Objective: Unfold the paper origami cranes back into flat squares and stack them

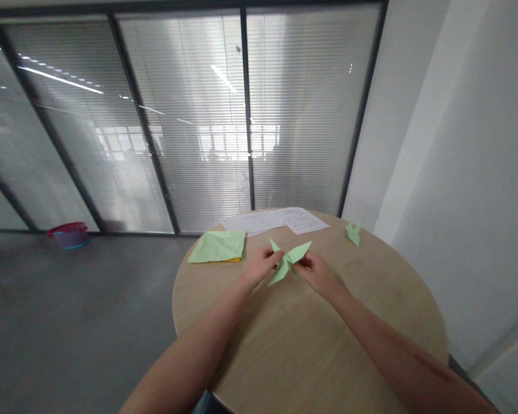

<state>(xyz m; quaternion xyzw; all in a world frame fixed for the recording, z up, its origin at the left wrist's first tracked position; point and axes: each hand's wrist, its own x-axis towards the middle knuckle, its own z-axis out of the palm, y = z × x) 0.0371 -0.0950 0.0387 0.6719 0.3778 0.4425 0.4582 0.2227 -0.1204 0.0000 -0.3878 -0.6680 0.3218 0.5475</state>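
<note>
Left hand [261, 267] and right hand [317, 274], fingers curled nearly closed, pinch between them a pale green folded paper [290, 258] just below frame centre: pointed flaps splayed from a creased middle, part of it hidden by the fingers. Around it on the round wooden table [285, 351]: crumpled green sheet [219, 245] over yellow paper [234, 260] to the left, printed white sheets [303, 221] higher in frame, a small green folded piece [353, 233] well apart at right. Farther out, red-rimmed basket [70, 237] on grey floor, far left of frame.
</note>
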